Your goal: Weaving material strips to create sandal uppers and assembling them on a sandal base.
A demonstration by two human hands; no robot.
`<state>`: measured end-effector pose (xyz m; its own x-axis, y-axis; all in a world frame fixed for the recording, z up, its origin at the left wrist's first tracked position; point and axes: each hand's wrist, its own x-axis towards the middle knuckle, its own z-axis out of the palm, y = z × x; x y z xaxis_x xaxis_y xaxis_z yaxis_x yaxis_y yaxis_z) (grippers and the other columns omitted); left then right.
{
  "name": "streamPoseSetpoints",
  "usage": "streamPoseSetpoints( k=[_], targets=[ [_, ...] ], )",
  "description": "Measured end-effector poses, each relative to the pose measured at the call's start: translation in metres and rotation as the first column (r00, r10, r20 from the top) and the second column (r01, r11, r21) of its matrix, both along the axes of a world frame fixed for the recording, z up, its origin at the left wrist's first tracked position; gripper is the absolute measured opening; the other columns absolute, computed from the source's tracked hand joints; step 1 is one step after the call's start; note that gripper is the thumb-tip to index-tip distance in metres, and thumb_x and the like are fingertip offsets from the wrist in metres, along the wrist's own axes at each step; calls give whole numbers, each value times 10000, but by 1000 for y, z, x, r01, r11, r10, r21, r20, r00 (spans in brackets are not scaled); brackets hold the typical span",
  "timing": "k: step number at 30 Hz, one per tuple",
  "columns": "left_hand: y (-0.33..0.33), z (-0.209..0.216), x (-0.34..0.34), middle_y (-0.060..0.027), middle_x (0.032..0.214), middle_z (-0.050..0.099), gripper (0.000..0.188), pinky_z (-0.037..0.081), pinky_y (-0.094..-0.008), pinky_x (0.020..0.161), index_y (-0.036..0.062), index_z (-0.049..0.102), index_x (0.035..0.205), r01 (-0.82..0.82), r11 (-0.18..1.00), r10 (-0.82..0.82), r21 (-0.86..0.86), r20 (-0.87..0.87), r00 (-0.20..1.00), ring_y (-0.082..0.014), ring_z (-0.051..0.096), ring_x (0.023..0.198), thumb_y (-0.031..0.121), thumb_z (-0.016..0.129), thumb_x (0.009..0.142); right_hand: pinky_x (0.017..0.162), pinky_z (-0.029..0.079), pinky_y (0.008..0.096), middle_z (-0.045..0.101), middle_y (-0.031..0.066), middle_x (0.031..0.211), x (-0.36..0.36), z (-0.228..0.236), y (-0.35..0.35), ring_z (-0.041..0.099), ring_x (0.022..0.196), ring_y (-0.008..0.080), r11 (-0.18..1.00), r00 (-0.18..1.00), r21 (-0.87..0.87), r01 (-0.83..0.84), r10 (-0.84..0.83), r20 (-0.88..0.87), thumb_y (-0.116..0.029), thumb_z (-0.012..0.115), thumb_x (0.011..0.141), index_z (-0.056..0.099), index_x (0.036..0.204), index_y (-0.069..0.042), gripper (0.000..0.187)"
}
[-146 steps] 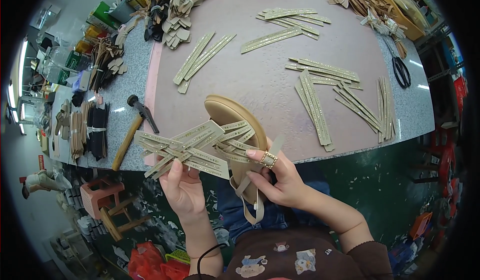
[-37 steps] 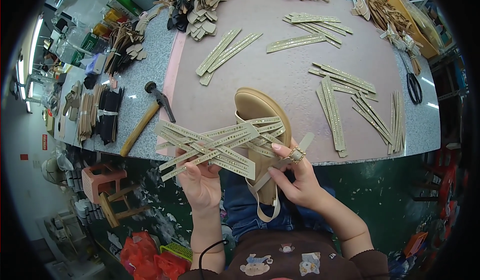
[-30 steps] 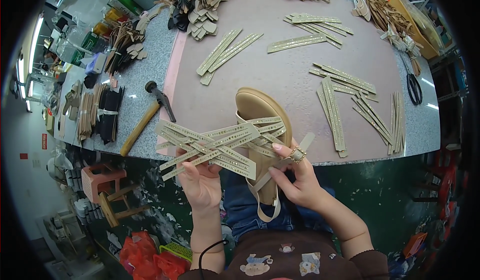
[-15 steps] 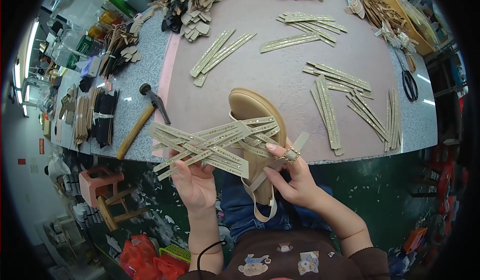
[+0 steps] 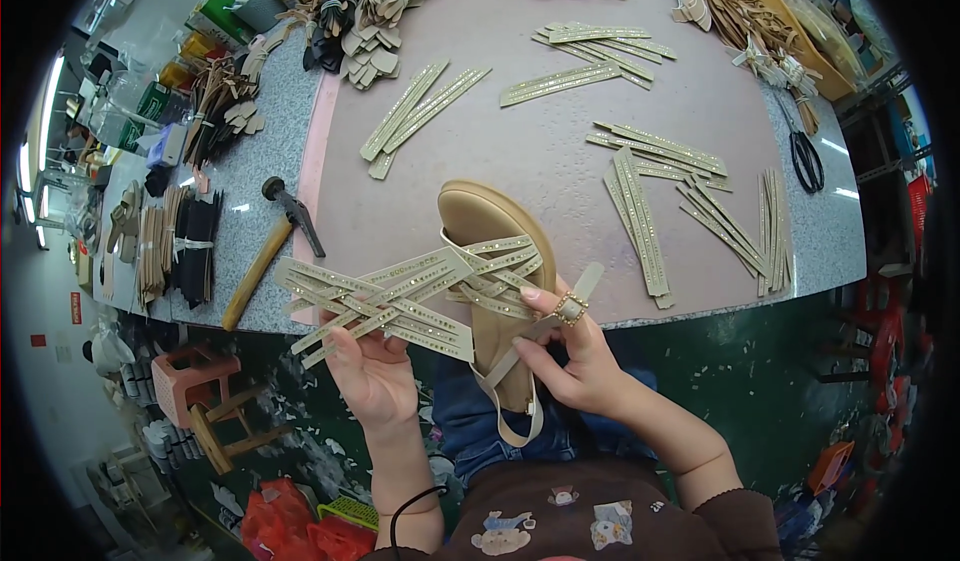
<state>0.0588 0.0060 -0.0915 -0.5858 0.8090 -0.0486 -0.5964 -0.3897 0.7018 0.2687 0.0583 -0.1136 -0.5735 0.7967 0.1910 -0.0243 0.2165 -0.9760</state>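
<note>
My left hand [image 5: 372, 376] is closed on a woven set of beige sandal straps [image 5: 385, 303], criss-crossed and studded with small gold stones. Its right end overlaps the side of a beige sandal [image 5: 497, 211], which has a similar criss-cross upper. That sandal stands toe away from me, gripped at its side by my right hand [image 5: 570, 361]. A gold-rimmed buckle [image 5: 571, 309] on the ankle strap sits by my right fingers, and the strap's free end points up past them. The heel strap [image 5: 522, 431] loops down over my lap.
A hammer [image 5: 268, 251] lies at the left of the table. Several studded strap pieces [image 5: 640, 221] are spread over the pinkish mat [image 5: 450, 151]. Scissors [image 5: 806, 161] rest at the right. Strap bundles [image 5: 370, 21] line the far edge; stools [image 5: 195, 381] stand lower left.
The whole view has shifted slightly, so the table and mat appear a little further left. Both hands keep their hold on the woven straps and the sandal.
</note>
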Motion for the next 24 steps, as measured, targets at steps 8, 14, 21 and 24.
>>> streamPoseSetpoints(
  k=[8, 14, 21, 24],
  targets=[
    [1, -11, -2, -90, 1226, 629, 377, 527, -201, 657, 152, 466, 1365, 20, 1000, -21, 15, 29, 999, -138, 648, 953, 249, 523, 1006, 676, 460, 244, 344, 168, 1454, 11, 1, 9, 568, 837, 154, 956, 955, -3, 294, -294, -47, 25, 688, 795, 269, 1447, -58, 779],
    [0, -17, 5, -91, 1223, 633, 383, 530, -206, 661, 137, 460, 1370, -8, 999, 9, -36, 10, 1000, -139, 647, 952, 247, 517, 1008, 745, 476, 280, 460, 135, 1293, 44, 8, 32, 550, 870, 199, 771, 814, 260, 581, -543, -206, -5, 733, 747, 365, 1364, -41, 720],
    [10, -18, 21, -103, 1242, 619, 397, 532, -210, 671, 135, 436, 1386, 49, 998, -49, -36, 2, 999, -146, 646, 959, 246, 507, 1011, 708, 454, 270, 543, 76, 981, 39, 26, 26, 524, 837, 201, 748, 853, 573, 334, -498, 153, -18, 750, 728, 656, 970, -42, 260],
    [12, -18, 30, -114, 1255, 608, 405, 535, -214, 678, 134, 419, 1395, 90, 996, -90, -17, 26, 996, -154, 646, 963, 244, 501, 1014, 682, 447, 265, 545, 72, 975, 31, 14, 30, 512, 802, 195, 783, 848, 508, 359, -501, 173, 2, 739, 728, 655, 944, -41, 235]
  ],
)
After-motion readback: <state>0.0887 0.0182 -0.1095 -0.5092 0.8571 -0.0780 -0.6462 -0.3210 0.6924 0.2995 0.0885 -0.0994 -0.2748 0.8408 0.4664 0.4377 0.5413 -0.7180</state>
